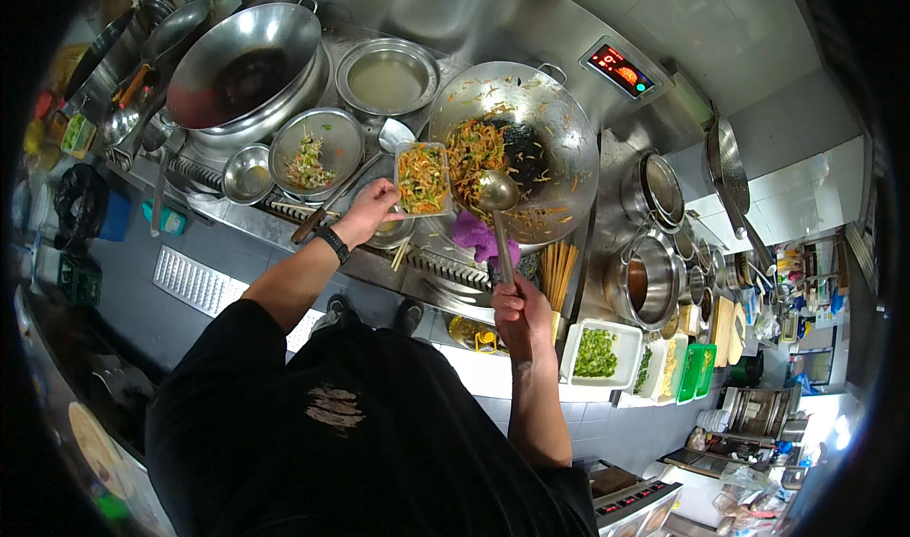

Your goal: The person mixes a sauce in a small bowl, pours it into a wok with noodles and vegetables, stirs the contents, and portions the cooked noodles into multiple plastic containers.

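My left hand (370,208) grips the near left edge of a clear plastic container (446,206), which is filled with shredded stir-fried vegetables (422,178). The container is beside the left rim of a large steel wok (569,132). In my right hand (522,306) is the handle of a steel ladle (498,191), its bowl inside the wok against a heap of the same shredded food (473,149). Dark liquid and stray shreds cover the wok's bottom and wall. A purple cloth (475,235) lies at the wok's near rim, under the ladle handle.
Left of the wok are a pan of cloudy liquid (387,82), a strainer with food scraps (281,139), a wood-handled spatula (396,135) and a second wok (284,29). To the right are a bamboo brush (558,270), steel pots (665,281) and a tub of chopped greens (625,373).
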{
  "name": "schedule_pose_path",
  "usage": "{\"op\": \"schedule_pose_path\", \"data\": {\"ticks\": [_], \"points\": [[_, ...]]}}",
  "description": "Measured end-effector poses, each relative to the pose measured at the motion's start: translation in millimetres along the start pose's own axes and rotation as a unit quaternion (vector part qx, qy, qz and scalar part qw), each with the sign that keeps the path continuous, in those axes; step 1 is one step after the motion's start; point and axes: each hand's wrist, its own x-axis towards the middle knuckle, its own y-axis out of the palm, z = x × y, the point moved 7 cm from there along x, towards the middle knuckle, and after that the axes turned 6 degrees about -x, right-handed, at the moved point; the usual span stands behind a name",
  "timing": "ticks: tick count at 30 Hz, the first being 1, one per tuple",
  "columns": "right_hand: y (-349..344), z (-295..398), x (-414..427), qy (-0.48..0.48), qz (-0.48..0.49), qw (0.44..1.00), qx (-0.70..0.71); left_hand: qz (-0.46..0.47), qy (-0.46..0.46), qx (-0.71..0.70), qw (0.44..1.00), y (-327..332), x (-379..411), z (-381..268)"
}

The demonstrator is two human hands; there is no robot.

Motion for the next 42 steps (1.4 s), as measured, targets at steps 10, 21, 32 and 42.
{"op": "schedule_pose_path", "data": {"ticks": [10, 21, 32, 42], "points": [[51.3, 14.6, -105.1, -0.184, -0.090, 0.946, -0.252, 0.030, 0.011, 0.022, 0.999, 57.2, 30.3, -18.1], [44.3, 2.9, -95.6, -0.343, -0.150, 0.619, -0.690, 0.073, -0.002, 0.023, 0.997, 115.9, 41.2, -36.3], [14.1, 34.2, -93.0, -0.407, -0.170, 0.625, -0.644, 0.125, -0.007, 0.038, 0.991, 141.8, 46.1, -63.4], [14.1, 64.6, -113.3, -0.475, -0.186, 0.318, -0.799, 0.148, -0.018, 0.131, 0.980, 137.4, 54.1, -94.6]]}}
